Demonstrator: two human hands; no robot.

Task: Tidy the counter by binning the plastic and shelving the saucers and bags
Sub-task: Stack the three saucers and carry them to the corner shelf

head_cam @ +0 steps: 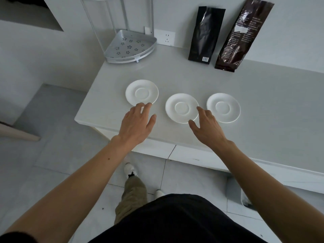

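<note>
The left hand [135, 123] hovers, fingers spread, tips at the near rim of the left saucer [142, 92]. The right hand [207, 127], fingers apart, brackets the middle saucer [182, 107]; two dark bags [206, 34] stand well beyond the fingertips.

Dim, flat, greyish light, faint shadows, wide-angle bending at the edges, slight softness throughout.

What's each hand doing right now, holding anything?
Left hand: open, fingertips at the near rim of the left saucer, nothing held.
Right hand: open, at the edge of the middle saucer, nothing held.
</note>
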